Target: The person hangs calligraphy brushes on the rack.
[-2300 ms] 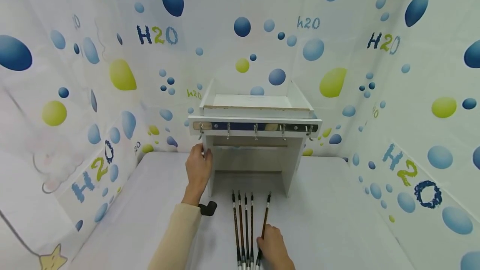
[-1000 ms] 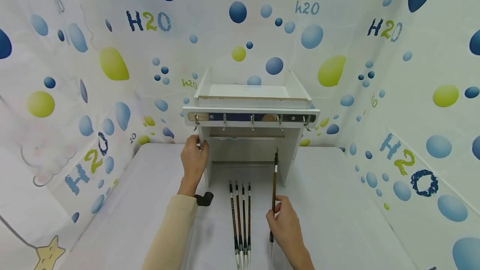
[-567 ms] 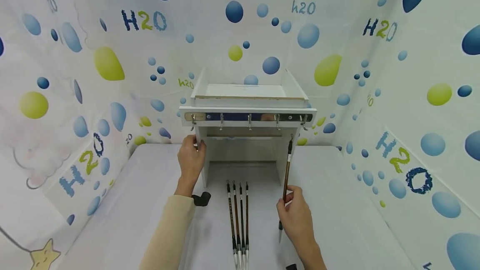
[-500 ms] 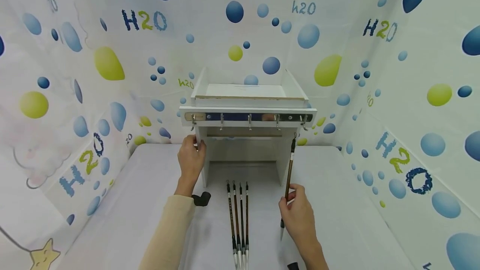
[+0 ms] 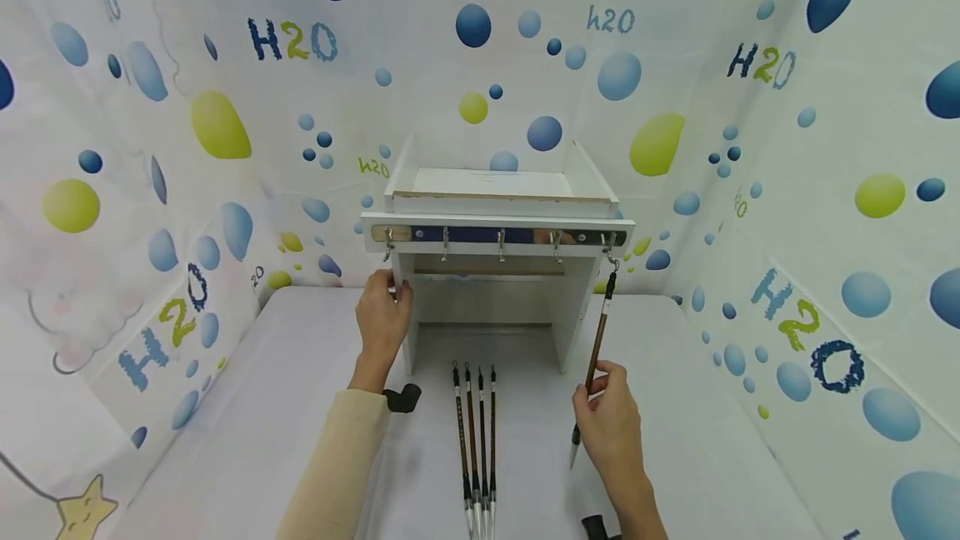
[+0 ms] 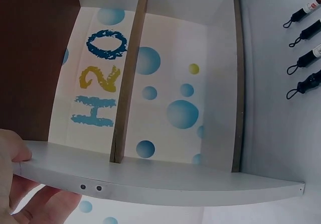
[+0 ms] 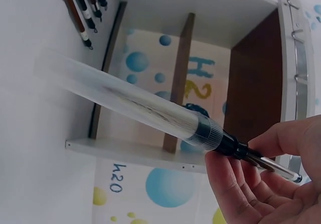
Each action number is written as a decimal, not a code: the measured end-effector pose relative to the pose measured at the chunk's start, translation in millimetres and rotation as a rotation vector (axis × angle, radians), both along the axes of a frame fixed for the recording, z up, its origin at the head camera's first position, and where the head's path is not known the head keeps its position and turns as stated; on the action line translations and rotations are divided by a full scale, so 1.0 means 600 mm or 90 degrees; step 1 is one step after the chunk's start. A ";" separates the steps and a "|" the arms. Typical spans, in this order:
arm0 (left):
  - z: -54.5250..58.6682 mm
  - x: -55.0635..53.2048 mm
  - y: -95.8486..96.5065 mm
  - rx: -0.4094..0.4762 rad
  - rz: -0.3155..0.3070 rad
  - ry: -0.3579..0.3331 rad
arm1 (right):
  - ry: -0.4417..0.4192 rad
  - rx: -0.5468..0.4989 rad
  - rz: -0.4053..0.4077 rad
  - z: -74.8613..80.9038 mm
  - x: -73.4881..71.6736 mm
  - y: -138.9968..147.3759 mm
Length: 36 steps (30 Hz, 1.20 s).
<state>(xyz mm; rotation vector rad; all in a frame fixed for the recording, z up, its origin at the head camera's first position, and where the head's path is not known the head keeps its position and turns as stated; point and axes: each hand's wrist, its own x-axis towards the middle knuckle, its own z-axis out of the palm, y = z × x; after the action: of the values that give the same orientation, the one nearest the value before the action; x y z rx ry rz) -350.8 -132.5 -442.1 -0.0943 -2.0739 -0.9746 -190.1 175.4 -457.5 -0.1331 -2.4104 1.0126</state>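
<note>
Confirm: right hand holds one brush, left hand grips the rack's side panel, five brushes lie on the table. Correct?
Count is off: four brushes lie on the table, not five, per the head view. Rest stands: right hand holds one brush, left hand grips the rack's side panel.

Brush in right hand: wood-like handle; cap smooth translucent plastic. Above right hand: shiny metal hooks, mirror-glossy strip. Gripped by left hand: rack, smooth white finish. Below both hands: matt tabletop. Behind left hand: matt cloth sleeve.
</note>
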 end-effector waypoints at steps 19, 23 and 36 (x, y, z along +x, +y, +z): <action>-0.003 -0.002 -0.001 -0.003 0.000 0.007 | -0.018 0.013 0.006 0.009 -0.012 0.008; -0.001 -0.001 -0.001 -0.003 0.000 0.004 | -0.015 0.010 0.006 0.012 -0.009 0.008; 0.000 -0.001 -0.001 -0.003 0.000 -0.011 | -0.010 0.010 -0.006 0.020 -0.001 0.009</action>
<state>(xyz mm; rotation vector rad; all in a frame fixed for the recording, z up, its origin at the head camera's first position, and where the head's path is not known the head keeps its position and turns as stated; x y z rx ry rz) -351.2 -133.2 -441.9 -0.0880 -2.0914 -0.9738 -190.6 180.9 -445.4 -0.1468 -2.4290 0.9921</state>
